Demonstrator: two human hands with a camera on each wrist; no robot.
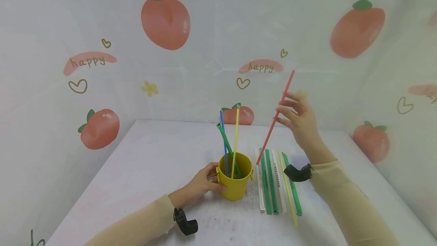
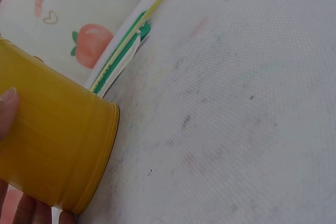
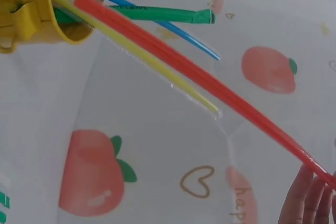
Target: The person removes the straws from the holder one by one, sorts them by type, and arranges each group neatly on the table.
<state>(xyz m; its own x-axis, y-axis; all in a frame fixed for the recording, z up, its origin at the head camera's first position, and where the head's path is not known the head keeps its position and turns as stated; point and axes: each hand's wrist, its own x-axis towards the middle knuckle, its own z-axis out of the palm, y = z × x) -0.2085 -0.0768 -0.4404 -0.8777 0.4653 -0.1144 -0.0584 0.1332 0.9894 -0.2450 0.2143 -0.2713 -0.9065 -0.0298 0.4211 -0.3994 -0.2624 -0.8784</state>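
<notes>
**Red straw held aloft beside the yellow cup**

The right hand (image 1: 300, 122) pinches a red straw (image 1: 275, 116) between thumb and fingertips, well above the table (image 1: 143, 170). The straw slants, its upper end toward the wall and its lower end hanging just over the top of a row of wrapped straws (image 1: 278, 181) that lie side by side on the table, green, white and yellow. From the right wrist view the red straw (image 3: 199, 74) runs diagonally across the picture, with fingertips (image 3: 310, 198) beneath its near end.

The left hand (image 1: 199, 187) grips the side of a small yellow cup (image 1: 235, 179), fingers curled round its wall; the cup stands upright on the table, just left of the row. In the left wrist view a thumb tip rests on the cup (image 2: 52, 145). Inside the cup stand a blue straw (image 1: 223, 139), a yellow straw (image 1: 235, 139) and a green wrapped straw (image 1: 227, 143), all leaning slightly
</notes>
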